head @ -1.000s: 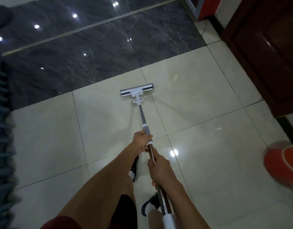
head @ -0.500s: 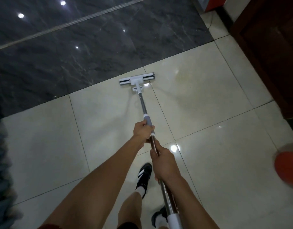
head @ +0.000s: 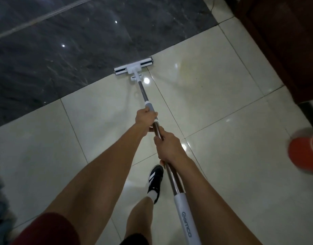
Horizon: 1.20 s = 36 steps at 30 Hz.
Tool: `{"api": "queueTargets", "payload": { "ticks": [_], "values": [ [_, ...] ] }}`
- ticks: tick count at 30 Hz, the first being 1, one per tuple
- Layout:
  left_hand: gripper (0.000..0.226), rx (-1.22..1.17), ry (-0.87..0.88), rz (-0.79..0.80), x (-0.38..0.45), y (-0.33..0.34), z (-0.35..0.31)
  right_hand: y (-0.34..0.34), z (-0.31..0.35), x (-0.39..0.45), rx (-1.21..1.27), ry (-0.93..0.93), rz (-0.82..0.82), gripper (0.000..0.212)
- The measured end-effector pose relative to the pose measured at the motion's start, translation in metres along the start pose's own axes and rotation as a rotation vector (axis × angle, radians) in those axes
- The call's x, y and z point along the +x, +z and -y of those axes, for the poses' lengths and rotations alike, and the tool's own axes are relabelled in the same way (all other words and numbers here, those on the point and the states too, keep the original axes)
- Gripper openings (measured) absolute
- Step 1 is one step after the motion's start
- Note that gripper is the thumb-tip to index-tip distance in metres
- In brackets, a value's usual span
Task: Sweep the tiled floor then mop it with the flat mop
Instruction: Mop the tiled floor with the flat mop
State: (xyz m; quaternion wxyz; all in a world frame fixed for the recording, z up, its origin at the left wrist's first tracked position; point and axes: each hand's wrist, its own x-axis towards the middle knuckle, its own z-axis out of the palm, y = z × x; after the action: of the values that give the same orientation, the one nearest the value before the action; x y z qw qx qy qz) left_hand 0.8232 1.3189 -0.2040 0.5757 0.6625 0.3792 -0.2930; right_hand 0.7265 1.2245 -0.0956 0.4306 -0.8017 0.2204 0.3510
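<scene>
Pale glossy floor tiles (head: 214,106) meet dark marble at the far edge, where the flat mop (head: 134,67) head lies. Left hand (head: 145,116) and right hand (head: 167,147) grip the handle staggered, fingers wrapped tight, probably for pushing leverage.

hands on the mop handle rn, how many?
2. The left hand grips the mop handle further down, at the grey collar. The right hand grips the metal shaft just behind it, nearer the person. Neither is hidden.

Glossy cream tiles (head: 222,138), dark marble (head: 63,50), wooden door (head: 284,41).
</scene>
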Motion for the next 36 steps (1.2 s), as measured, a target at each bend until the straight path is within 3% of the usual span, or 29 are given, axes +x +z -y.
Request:
{"api": "queueTargets", "payload": {
  "ticks": [8,14,22,26,36],
  "values": [
    [0.024,0.047,-0.006,0.06,-0.08,-0.003,0.096,0.046,-0.077,-0.095,0.131,0.034,-0.043,0.042],
    [0.024,0.103,0.002,0.108,-0.16,0.005,0.21,0.092,-0.177,-0.19,0.178,0.017,-0.094,0.04],
    [0.039,0.106,0.013,0.172,-0.269,0.007,0.364,0.154,-0.297,-0.33,0.317,0.076,-0.142,0.035],
    [0.054,0.118,-0.043,0.232,-0.305,-0.007,0.405,0.184,-0.322,-0.374,0.4,0.116,-0.161,0.032],
    [0.071,0.183,-0.093,0.313,-0.325,-0.064,0.441,0.262,-0.325,-0.417,0.51,0.208,-0.116,0.054]
  ]
}}
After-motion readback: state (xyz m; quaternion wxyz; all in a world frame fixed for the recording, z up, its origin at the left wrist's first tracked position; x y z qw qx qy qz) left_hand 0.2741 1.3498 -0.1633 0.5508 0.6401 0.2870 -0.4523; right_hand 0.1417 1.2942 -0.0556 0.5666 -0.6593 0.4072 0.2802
